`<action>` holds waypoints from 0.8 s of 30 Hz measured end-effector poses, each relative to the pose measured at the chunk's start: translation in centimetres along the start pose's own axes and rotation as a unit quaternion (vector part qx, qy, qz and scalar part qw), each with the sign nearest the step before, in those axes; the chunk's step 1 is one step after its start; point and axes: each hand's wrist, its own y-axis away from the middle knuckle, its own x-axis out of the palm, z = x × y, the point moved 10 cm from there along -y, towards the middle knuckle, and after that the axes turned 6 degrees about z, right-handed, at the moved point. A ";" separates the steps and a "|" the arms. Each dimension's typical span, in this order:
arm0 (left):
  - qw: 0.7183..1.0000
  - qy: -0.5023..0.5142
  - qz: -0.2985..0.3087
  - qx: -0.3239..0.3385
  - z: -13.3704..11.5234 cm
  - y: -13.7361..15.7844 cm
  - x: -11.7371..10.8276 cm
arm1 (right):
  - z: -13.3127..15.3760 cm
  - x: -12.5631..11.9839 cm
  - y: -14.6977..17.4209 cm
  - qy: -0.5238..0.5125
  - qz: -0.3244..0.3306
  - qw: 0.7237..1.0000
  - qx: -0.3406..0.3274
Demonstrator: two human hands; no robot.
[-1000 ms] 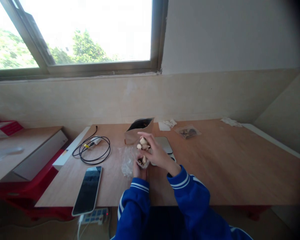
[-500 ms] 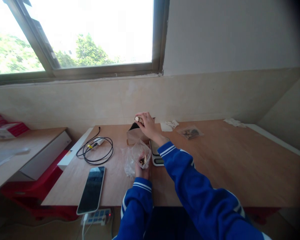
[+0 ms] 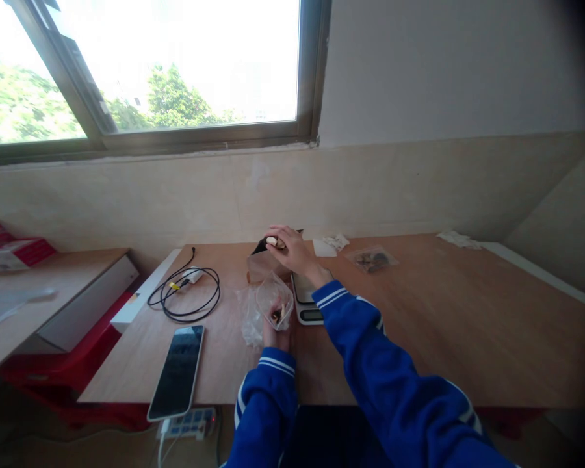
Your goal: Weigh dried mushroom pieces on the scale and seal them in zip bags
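Observation:
My left hand point(image 3: 275, 337) is closed on a clear plastic bag point(image 3: 268, 292), held mouth up over the table. Small pale and dark pieces point(image 3: 277, 314) show inside it. My right hand point(image 3: 295, 252) is closed on a small pale piece point(image 3: 272, 241) with something brownish behind it, too small to name. Under that hand stands an open brown paper bag point(image 3: 263, 266) with a dark inside, partly covered by the hand. Beside it lies a white kitchen scale point(image 3: 310, 316), its platform partly hidden by my right forearm.
Another clear bag with dark pieces point(image 3: 372, 259) lies right of the scale. Crumpled white tissue point(image 3: 337, 243) is near the wall. On the left are a coiled black cable point(image 3: 219, 296) and a phone point(image 3: 176, 370) at the table's front edge, plugged into a white cord.
My right hand has moved slightly down and to the right with the pale piece, closer to the paper bag's opening. My left hand and the plastic bag have barely moved.

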 end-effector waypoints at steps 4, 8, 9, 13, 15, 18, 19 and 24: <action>1.000 -0.007 -0.010 0.002 0.0 0.0 -0.5 | 0.3 0.2 -0.1 0.032 0.030 0.999 0.003; 1.000 -0.024 -0.004 0.006 0.0 -0.2 -0.7 | 0.4 0.3 -0.1 0.043 0.030 0.999 0.007; 1.000 -0.024 -0.003 0.005 0.0 -0.3 -0.7 | 0.2 0.3 -0.1 0.040 0.024 0.999 0.009; 1.000 -0.013 -0.003 -0.003 0.2 -0.3 -0.5 | -0.9 -0.4 0.1 -0.014 -0.034 0.999 0.021; 1.000 -0.011 -0.004 -0.004 0.2 -0.3 -0.4 | -1.0 -0.5 0.2 -0.032 -0.036 0.999 0.018; 1.000 -0.011 -0.008 -0.004 0.1 -0.2 -0.3 | -0.4 -0.1 0.4 -0.002 0.012 1.000 0.010; 1.000 -0.010 -0.008 -0.004 0.1 -0.2 -0.3 | 0.0 0.1 0.5 0.016 0.035 0.999 0.003; 1.000 -0.001 -0.002 -0.007 0.1 -0.1 -0.1 | 0.7 1.1 0.4 0.073 0.109 0.991 -0.022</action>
